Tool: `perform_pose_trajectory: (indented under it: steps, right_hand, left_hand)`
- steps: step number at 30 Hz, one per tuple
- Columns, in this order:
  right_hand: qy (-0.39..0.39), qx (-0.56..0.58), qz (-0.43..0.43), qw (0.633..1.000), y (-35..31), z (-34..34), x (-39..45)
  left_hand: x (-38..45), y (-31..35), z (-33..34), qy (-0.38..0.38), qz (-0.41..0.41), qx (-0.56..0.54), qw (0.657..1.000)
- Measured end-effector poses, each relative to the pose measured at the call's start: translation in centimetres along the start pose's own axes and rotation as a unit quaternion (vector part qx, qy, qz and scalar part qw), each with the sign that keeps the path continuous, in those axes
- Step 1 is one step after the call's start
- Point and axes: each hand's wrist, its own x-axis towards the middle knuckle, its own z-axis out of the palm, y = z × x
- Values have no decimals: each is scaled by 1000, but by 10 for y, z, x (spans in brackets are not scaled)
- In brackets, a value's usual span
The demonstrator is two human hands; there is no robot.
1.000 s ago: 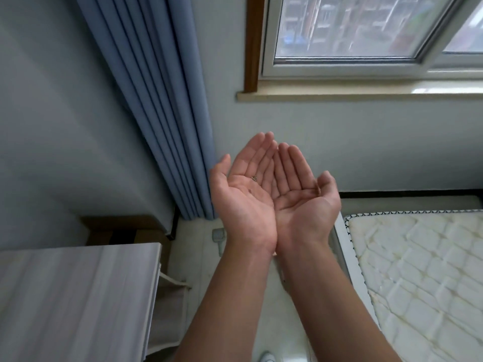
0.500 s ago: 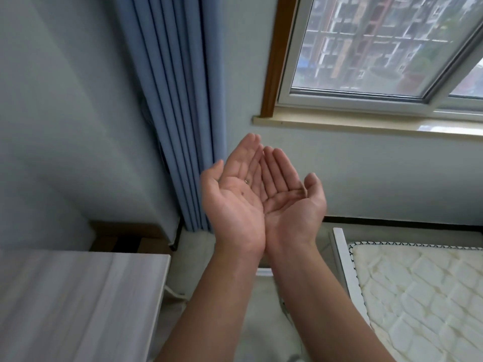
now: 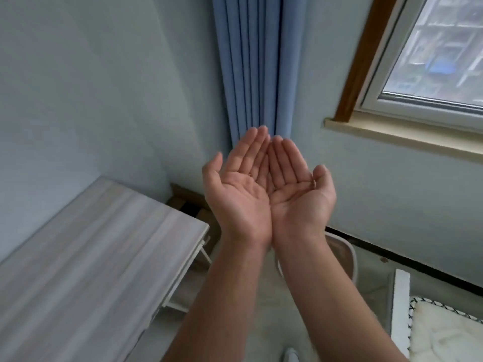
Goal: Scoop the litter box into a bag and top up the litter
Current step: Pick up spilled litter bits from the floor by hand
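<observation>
Desk (image 3: 86, 257) at left carries nothing visible. Left hand (image 3: 239, 194) and right hand (image 3: 298, 197) touch edge to edge, palms up, fingers (image 3: 251, 150) straight and together, holding nothing. No litter box, scoop or bag in view; task judged not started.

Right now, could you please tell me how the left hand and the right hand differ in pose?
The left hand reaches a little further forward; its fingertips end just beyond those of the right hand. The left thumb stands up and away from its palm, while the right thumb curls inward over its palm. The left fingertips lie in front of the curtain; the right hand shows mostly against the wall. Both are open, palms up, side edges touching, and hold nothing.
</observation>
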Motion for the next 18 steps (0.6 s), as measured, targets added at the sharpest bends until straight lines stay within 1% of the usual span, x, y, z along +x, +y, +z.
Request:
perform_pose_trajectory:
  steps: [8, 18]
  right_hand:
    - [-51, -40, 129, 990, 14, -1, -39]
    - [-107, -106, 273, 950, 98, 10, -129]
  left_hand:
    - [-53, 20, -6, 94, 124, -20, 988]
    - [-141, 102, -52, 204, 265, -42, 942]
